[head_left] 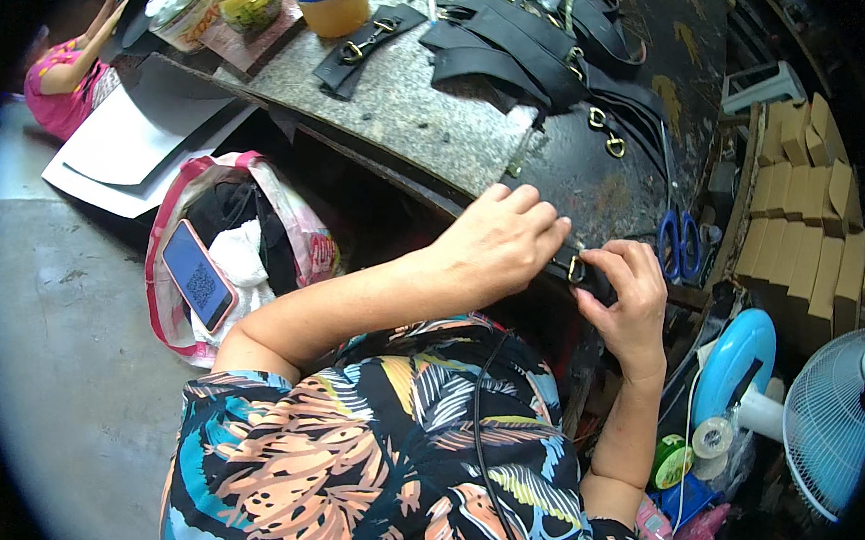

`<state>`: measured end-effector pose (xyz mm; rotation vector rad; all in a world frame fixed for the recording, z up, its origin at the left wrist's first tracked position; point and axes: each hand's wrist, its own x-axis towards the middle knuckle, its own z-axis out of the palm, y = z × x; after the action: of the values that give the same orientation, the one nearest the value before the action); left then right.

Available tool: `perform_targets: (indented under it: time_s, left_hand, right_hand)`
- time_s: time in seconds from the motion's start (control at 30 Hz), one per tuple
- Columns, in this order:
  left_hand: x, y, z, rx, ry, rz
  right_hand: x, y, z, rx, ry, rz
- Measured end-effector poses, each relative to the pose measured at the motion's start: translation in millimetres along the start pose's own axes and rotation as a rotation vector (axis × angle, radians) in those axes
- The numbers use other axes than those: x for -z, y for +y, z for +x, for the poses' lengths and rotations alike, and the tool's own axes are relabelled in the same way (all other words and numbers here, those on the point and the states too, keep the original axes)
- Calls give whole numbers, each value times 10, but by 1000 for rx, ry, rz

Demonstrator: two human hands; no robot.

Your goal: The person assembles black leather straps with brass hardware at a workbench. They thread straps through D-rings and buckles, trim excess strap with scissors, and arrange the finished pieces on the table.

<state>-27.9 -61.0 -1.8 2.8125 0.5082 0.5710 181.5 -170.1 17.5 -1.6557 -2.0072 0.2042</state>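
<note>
At the table's near edge, my two hands hold a short black strap [600,288] with a gold-coloured metal buckle [577,270]. My left hand [503,237] closes its fingers at the strap's left end, partly hiding it. My right hand [630,289] pinches the right end between thumb and fingers. Beyond them a pile of black straps [513,50] with gold fittings lies on the table. One more black strap [345,55] with a gold fitting rests apart, toward the left. Right of my hands lie scissors [680,245] with blue handles.
A tub of amber stuff with a blue rim [328,4] and a yellow-lidded jar [245,2] stand far left. Below the table, a pink-edged bag [158,296] holds cloth and a phone [198,276]. Cardboard boxes [803,211] and a fan [831,418] are right. Another person [64,84] sits far left.
</note>
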Motion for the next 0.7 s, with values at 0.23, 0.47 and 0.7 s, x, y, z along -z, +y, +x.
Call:
perform_targets:
  time_s: [0.23,0.47,0.7]
  left_hand:
    - [421,-130,-81,182,57,-248]
    - [870,-941,-263,519,464,40]
    - [453,-1396,-137,727,322,538]
  right_hand:
    - [-16,71,191,30,118,46]
    - [-235,200,262,44,306,-2]
    - [-227,168,296,17,245,-42]
